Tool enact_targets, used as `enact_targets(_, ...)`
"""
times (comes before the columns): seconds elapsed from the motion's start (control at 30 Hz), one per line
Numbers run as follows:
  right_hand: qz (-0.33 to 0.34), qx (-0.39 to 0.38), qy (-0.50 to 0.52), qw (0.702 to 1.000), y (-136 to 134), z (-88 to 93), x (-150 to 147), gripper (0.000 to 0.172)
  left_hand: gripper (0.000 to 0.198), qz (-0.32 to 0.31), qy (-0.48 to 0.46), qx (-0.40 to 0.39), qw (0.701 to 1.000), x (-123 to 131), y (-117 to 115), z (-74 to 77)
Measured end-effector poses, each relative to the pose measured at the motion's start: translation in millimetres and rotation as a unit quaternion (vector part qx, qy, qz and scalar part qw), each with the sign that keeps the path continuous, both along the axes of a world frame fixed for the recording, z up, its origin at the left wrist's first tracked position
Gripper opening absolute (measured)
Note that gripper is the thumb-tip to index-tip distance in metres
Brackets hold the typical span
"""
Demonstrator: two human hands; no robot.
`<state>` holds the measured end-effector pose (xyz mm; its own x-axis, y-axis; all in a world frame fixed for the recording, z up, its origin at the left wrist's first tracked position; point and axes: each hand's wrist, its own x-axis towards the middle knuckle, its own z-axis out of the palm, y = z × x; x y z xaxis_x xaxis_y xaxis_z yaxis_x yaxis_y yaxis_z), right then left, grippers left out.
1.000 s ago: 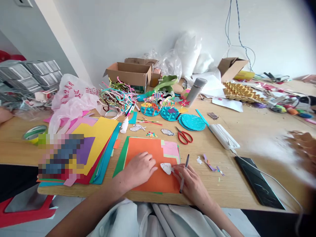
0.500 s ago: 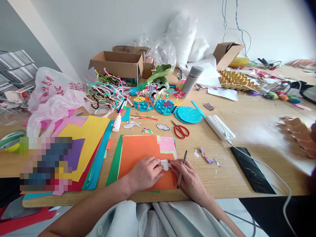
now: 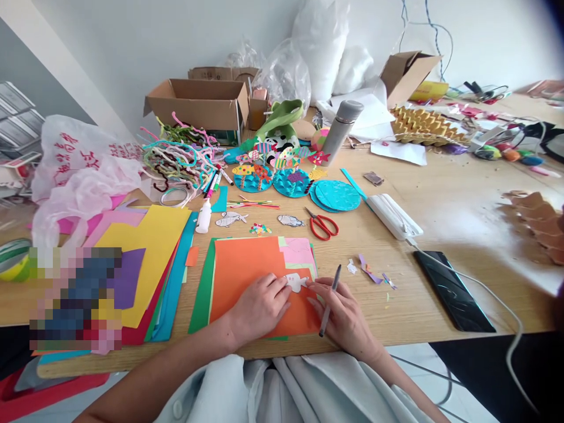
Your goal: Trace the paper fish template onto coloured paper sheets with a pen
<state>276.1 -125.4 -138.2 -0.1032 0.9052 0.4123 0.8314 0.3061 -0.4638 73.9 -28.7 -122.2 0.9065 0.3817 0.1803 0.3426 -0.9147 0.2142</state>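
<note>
A small white paper fish cutout (image 3: 296, 283) with pinkish dots lies over an orange paper sheet (image 3: 244, 264) in front of me. The closed fingers of my left hand (image 3: 262, 305) hold its left edge. My right hand (image 3: 341, 308) grips a grey pen (image 3: 330, 302), which slants up between the fingers, and its fingertips meet the cutout's tail end. Beyond the sheet are two drawn paper fish, one on the left (image 3: 231, 219) and one on the right (image 3: 291, 221), with red-handled scissors (image 3: 324, 225) beside the latter.
Coloured paper (image 3: 154, 241) is stacked at left, near a white glue bottle (image 3: 204, 217). Blue discs (image 3: 337, 195), a grey flask (image 3: 341, 132) and pipe cleaners (image 3: 185, 164) stand farther back. At right lie a power strip (image 3: 393, 215), a phone (image 3: 453, 291), a cable and paper scraps (image 3: 370, 269).
My right hand has shifted slightly right, its fingers drawing back toward the cutout's tail, so more of the cutout shows. The pen moved with it. My head view has tilted and shifted a little.
</note>
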Motion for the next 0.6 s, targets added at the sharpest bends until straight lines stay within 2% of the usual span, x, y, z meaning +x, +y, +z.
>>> enact_targets(0.37,0.011,-0.012,-0.026,1.0,2,-3.5,2,0.037,0.033,0.004,0.014,0.003,1.0,1,-3,-7.1)
enact_targets(0.6,0.008,-0.007,-0.029,1.0,3,-4.3,1,0.032,0.038,0.018,0.006,0.035,0.999,1,-6,-10.3)
